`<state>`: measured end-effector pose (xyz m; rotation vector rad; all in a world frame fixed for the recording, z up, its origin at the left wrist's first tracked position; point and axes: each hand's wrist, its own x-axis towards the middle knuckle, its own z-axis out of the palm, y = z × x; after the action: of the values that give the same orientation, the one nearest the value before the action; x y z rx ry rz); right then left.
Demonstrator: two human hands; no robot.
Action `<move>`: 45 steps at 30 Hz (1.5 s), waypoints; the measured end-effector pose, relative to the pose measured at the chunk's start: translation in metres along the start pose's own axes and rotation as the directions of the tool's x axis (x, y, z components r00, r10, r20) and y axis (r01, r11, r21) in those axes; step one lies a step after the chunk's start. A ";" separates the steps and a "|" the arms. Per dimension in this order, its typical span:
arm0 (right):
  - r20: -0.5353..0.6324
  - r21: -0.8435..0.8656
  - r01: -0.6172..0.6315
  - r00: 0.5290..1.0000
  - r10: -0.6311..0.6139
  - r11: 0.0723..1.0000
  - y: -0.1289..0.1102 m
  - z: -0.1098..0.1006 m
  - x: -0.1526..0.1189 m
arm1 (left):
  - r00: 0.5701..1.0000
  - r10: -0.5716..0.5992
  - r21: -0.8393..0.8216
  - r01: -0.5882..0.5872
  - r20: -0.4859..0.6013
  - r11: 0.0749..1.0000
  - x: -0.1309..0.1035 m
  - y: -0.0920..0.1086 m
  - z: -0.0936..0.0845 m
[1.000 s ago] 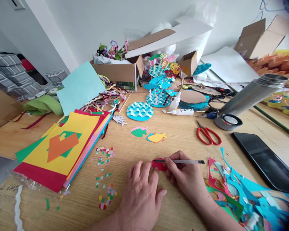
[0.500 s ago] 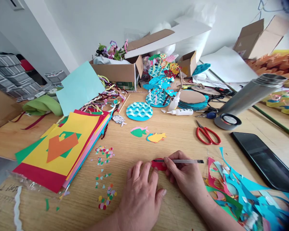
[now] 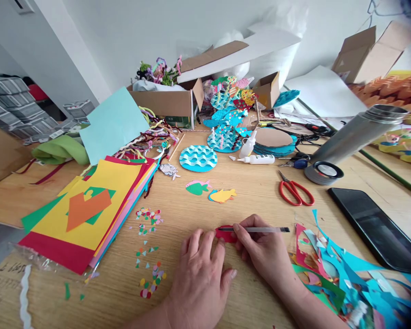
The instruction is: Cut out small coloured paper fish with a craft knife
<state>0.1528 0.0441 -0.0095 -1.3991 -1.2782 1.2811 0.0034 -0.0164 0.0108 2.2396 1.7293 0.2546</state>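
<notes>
Red paper (image 3: 226,234) flat on the desk (image 3: 178,201), between the hands, same spot as half a second ago. Right hand (image 3: 260,246): grip closed on pen (image 3: 267,230), tip at the paper, pose matches the earlier frame. Left hand (image 3: 200,274): grip open, palm down, fingers spread, fingertips at the paper's left edge, also unmoved. Confetti (image 3: 154,278) left of that hand, scraps (image 3: 349,269) right of the right one. Green fish (image 3: 197,188) and yellow fish (image 3: 222,196) just beyond, scissors (image 3: 296,189) off to the right, near phone (image 3: 376,228)

Containers: big box (image 3: 160,104) at back holds fuzzy flowers and a pale wrap. Small box (image 3: 269,91) open, contents can't tell. Clear bag (image 3: 43,259) at the paper stack (image 3: 113,183). Flask (image 3: 354,137) uncapped, inside not visible, lid (image 3: 324,172) beside it. Two glue bottles (image 3: 260,159) mid-desk, one lying down
</notes>
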 end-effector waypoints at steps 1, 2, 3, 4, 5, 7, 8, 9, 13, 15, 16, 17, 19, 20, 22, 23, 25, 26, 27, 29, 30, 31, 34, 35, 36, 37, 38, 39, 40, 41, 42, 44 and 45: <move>0.000 0.000 -0.003 1.000 0.003 1.000 0.000 0.000 0.000 | 1.000 0.001 0.001 -0.001 -0.001 1.000 0.000 0.000 0.000; -0.001 0.002 -0.006 1.000 0.006 1.000 0.000 0.000 0.000 | 1.000 0.000 0.003 0.000 -0.002 1.000 0.000 0.000 0.000; -0.002 0.004 -0.009 1.000 0.009 1.000 0.000 0.000 0.000 | 1.000 -0.001 0.004 0.001 -0.002 1.000 0.000 0.000 0.000; -0.003 0.006 -0.011 1.000 0.011 1.000 -0.001 0.000 0.000 | 1.000 0.000 0.006 0.000 -0.002 1.000 0.000 0.000 -0.001; -0.005 0.007 -0.013 1.000 0.013 1.000 -0.001 0.000 0.000 | 1.000 -0.001 0.009 0.001 -0.001 1.000 0.000 0.000 -0.001; -0.006 0.007 -0.011 1.000 0.011 1.000 -0.001 0.000 0.000 | 1.000 -0.003 0.015 0.003 0.000 1.000 0.000 0.000 -0.002; -0.006 0.006 -0.011 1.000 0.011 1.000 -0.001 0.000 0.000 | 1.000 -0.003 0.017 0.003 0.001 1.000 0.000 0.000 -0.002; -0.007 0.006 -0.012 1.000 0.012 1.000 -0.001 0.000 0.000 | 1.000 -0.001 0.019 0.000 0.002 1.000 0.000 0.000 -0.002; -0.010 0.006 -0.007 1.000 0.007 1.000 -0.001 0.000 0.000 | 1.000 -0.004 0.013 0.004 0.007 1.000 0.000 0.000 -0.002; -0.012 0.007 -0.004 1.000 0.004 1.000 -0.001 0.000 0.000 | 1.000 -0.006 0.009 0.006 0.010 1.000 0.000 0.000 -0.002; -0.014 0.007 -0.006 1.000 0.006 1.000 -0.001 0.000 0.000 | 1.000 -0.007 0.007 0.007 0.012 1.000 0.000 0.000 -0.002; -0.016 0.008 -0.008 1.000 0.008 1.000 -0.001 0.000 0.000 | 1.000 -0.006 0.006 0.006 0.012 1.000 0.000 0.000 -0.002; -0.018 0.010 -0.011 1.000 0.011 1.000 -0.002 0.000 0.000 | 1.000 -0.006 0.001 0.006 0.011 1.000 0.001 0.000 -0.002; -0.019 0.009 -0.011 1.000 0.012 1.000 -0.002 0.000 0.000 | 1.000 -0.005 -0.001 0.005 0.010 1.000 0.001 0.000 -0.002; -0.020 0.006 -0.008 1.000 0.008 1.000 -0.002 0.000 -0.001 | 1.000 -0.005 -0.002 0.006 0.010 1.000 0.002 0.000 -0.003; -0.021 0.004 -0.006 1.000 0.006 1.000 -0.002 0.000 -0.001 | 1.000 -0.006 -0.002 0.006 0.009 1.000 0.002 0.000 -0.003; -0.025 0.004 -0.002 1.000 0.003 1.000 -0.002 0.000 -0.001 | 1.000 -0.007 -0.001 0.007 0.007 1.000 0.001 0.000 -0.003; -0.025 0.006 -0.002 1.000 0.002 1.000 -0.002 0.000 -0.001 | 1.000 -0.007 -0.001 0.007 0.007 1.000 0.001 0.000 -0.003; -0.023 0.007 -0.002 1.000 0.002 1.000 -0.002 0.000 -0.001 | 1.000 -0.006 -0.001 0.006 0.006 1.000 0.000 0.001 -0.003; -0.017 0.004 -0.002 1.000 0.002 1.000 -0.003 0.000 -0.001 | 1.000 -0.002 0.002 0.002 -0.002 1.000 -0.001 0.001 -0.002; -0.014 0.002 -0.002 1.000 0.003 1.000 -0.003 0.000 -0.001 | 1.000 0.001 0.003 -0.001 -0.005 1.000 -0.001 0.001 -0.002; -0.013 0.000 -0.003 1.000 0.003 1.000 -0.003 0.000 -0.001 | 1.000 0.003 0.004 -0.003 -0.008 1.000 -0.001 0.001 -0.002; -0.011 -0.001 -0.002 1.000 0.002 1.000 -0.003 0.000 -0.001 | 1.000 0.004 0.003 -0.004 -0.008 1.000 -0.001 0.001 -0.002; -0.010 -0.001 -0.002 1.000 0.002 1.000 -0.003 -0.001 -0.001 | 1.000 0.002 0.002 -0.002 -0.009 1.000 -0.001 0.001 -0.002; -0.008 -0.001 -0.003 1.000 0.003 1.000 -0.003 -0.001 -0.001 | 1.000 0.001 0.000 -0.001 -0.008 1.000 0.000 0.001 -0.003; -0.006 -0.003 -0.006 1.000 0.006 1.000 -0.003 -0.001 -0.001 | 1.000 -0.001 -0.001 0.001 -0.007 1.000 0.000 0.000 -0.003; -0.005 -0.005 -0.009 1.000 0.009 1.000 -0.003 -0.001 -0.001 | 1.000 -0.003 -0.003 0.003 -0.003 1.000 0.000 0.000 -0.003; -0.006 -0.008 -0.012 1.000 0.012 1.000 -0.003 -0.001 -0.001 | 1.000 -0.005 -0.004 0.005 0.000 1.000 0.000 0.000 -0.003; -0.008 -0.013 -0.014 1.000 0.014 1.000 -0.004 -0.001 -0.001 | 1.000 -0.006 -0.005 0.006 0.003 1.000 0.000 0.000 -0.003; -0.011 -0.016 -0.014 1.000 0.014 1.000 -0.004 -0.001 -0.001 | 1.000 -0.007 -0.006 0.007 0.006 1.000 0.000 0.000 -0.003; -0.013 -0.019 -0.013 1.000 0.013 1.000 -0.004 -0.001 -0.001 | 1.000 -0.006 -0.005 0.007 0.005 1.000 0.000 0.000 -0.003; -0.014 -0.018 -0.012 1.000 0.012 1.000 -0.004 -0.001 -0.001 | 1.000 -0.006 -0.004 0.006 0.000 1.000 -0.001 0.000 -0.002; -0.013 -0.014 -0.010 1.000 0.010 1.000 -0.004 -0.001 -0.001 | 1.000 -0.003 -0.003 0.003 -0.003 1.000 -0.001 0.000 -0.002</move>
<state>0.1530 0.0433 -0.0052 -1.4229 -1.2750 1.2709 0.0025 -0.0170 0.0128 2.2354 1.7328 0.2598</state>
